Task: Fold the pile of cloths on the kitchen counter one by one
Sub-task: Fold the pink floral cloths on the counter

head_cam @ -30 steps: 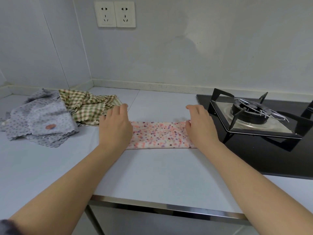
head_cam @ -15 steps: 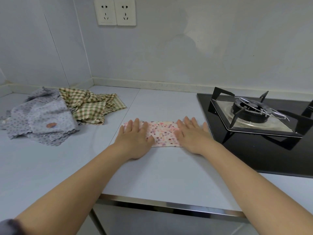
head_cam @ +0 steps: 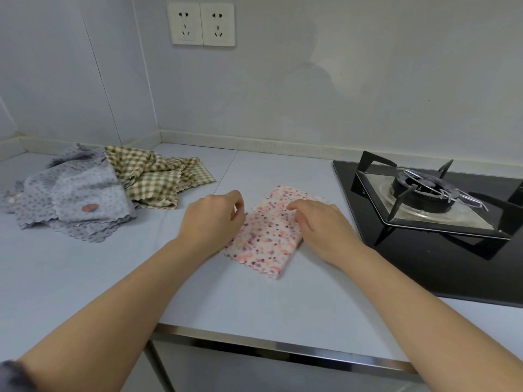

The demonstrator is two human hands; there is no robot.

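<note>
Pale grey kitchen counter point(head_cam: 85, 278): bears everything.
Unfolded pile, grey dotted cloth point(head_cam: 76, 199) beside green checked cloth point(head_cam: 152, 179): far left, well apart from the hands.
Folded pink floral cloth point(head_cam: 268, 239): centre, between both hands, long axis slanting from near-left to far-right.
Left hand point(head_cam: 212, 222): fingers curled at its left edge.
Right hand point(head_cam: 322, 227): fingers curled on its top. Whether either hand grips it cannot be told.
Half a second earlier: crosswise strip under flat palms. Now shorter and turned.

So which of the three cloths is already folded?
The pink flowered cloth beside the stove: a flat, neat rectangle. The grey dotted cloth and green checked cloth lie crumpled on the left.
</note>
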